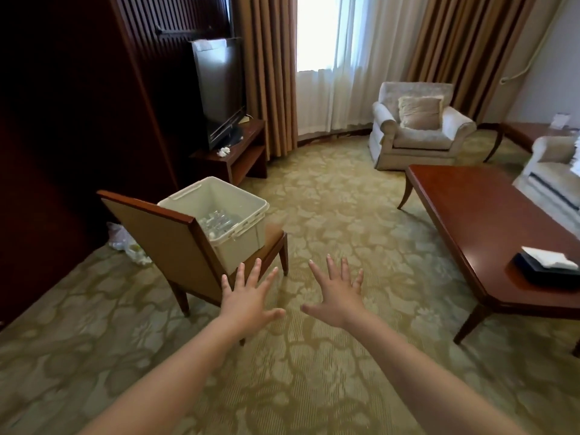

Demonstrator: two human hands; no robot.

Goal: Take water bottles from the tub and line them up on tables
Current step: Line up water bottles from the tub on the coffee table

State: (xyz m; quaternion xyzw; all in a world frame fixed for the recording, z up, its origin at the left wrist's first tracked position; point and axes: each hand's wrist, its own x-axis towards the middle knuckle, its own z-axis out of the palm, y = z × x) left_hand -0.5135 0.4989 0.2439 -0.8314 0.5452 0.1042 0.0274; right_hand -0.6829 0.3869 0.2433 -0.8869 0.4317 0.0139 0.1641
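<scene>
A cream plastic tub sits on the seat of a wooden chair at left centre. Several clear water bottles lie inside it, partly hidden by the chair back. My left hand is stretched out palm down with fingers spread, just in front of the chair's seat and below the tub. My right hand is held out beside it over the carpet, fingers also spread. Both hands hold nothing. A long dark wooden coffee table stands to the right.
A black tissue box rests on the coffee table's near end. A TV on a low stand is behind the tub. Two pale armchairs and a side table stand at the back right. A plastic bag lies on the carpet.
</scene>
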